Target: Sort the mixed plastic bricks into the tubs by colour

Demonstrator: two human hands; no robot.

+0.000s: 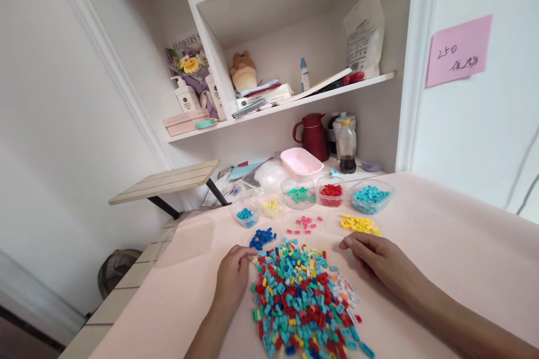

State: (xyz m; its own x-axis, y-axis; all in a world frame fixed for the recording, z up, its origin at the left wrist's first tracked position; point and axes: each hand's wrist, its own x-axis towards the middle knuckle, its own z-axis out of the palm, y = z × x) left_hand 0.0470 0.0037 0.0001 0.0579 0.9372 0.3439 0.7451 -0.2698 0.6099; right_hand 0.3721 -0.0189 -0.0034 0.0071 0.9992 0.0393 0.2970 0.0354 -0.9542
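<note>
On the counter (442, 247), your hands flank the brick pile (301, 303).
Left hand (233, 277) curled, fingertips at its edge; right hand (374, 255) flat, empty.

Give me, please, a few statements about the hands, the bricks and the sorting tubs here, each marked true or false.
1. Both hands rest at the mixed brick pile. True: the left hand touches its left edge and the right hand lies at its upper right.
2. The red bricks sit in a clear tub. True.
3. The right hand holds the pink basin. False: the basin stands far back by the dark red jug, untouched.
4. The dark blue bricks lie beside the right hand. False: they lie just above the left hand's fingertips.
5. The yellow bricks lie just beyond the right hand. True.
</note>
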